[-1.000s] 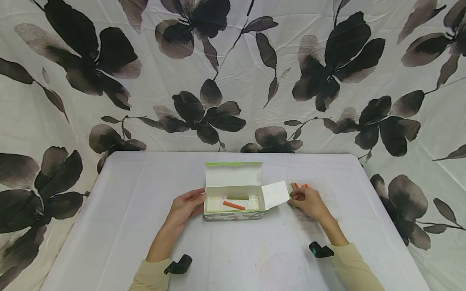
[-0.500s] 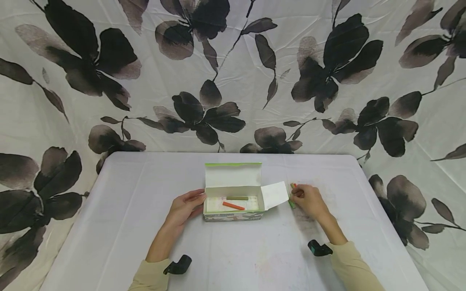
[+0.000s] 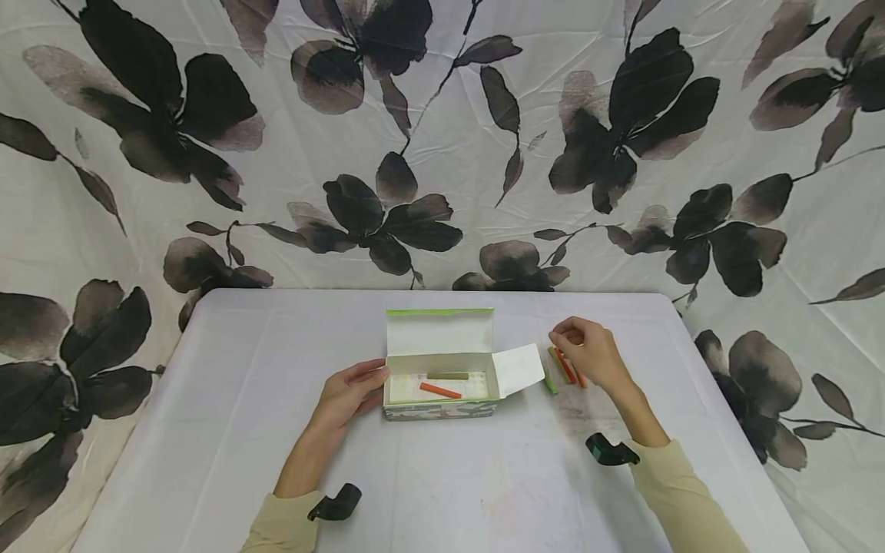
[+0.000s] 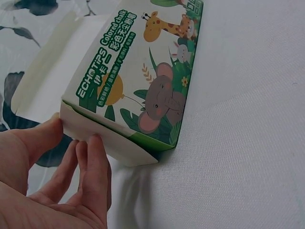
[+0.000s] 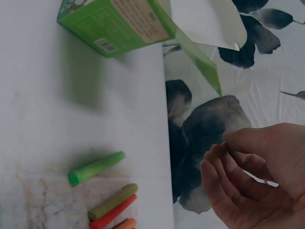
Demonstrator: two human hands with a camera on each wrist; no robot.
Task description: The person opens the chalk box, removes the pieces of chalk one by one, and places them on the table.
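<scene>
A chalk box [image 3: 439,410], labelled "Colored chalk" in the left wrist view, lies with its long lid raised. Inside rest an olive chalk stick [image 3: 447,376] and an orange-red chalk stick [image 3: 440,390]. My left hand [image 3: 351,393] touches the box's left end, thumb and fingertips against its white end flap [image 4: 102,136]. Above several chalks on the table hovers my right hand [image 3: 588,353], fingers loosely bent, thumb tip near the index finger, nothing visible between them. Below it lie a green chalk stick [image 5: 96,169], an olive one [image 5: 113,202], a red one [image 5: 113,213] and an orange one [image 5: 125,223].
The box's right flap [image 3: 518,369] sticks out toward the loose chalks. White cloth covers the table [image 3: 442,484], with coloured chalk smudges near the right hand. A floral curtain [image 3: 442,138] hangs behind the far edge. Each wrist carries a black camera [image 3: 336,503].
My right hand came away from the chalks and rose toward the far side, uncovering the olive, red and orange sticks. The left hand stayed at the box.
</scene>
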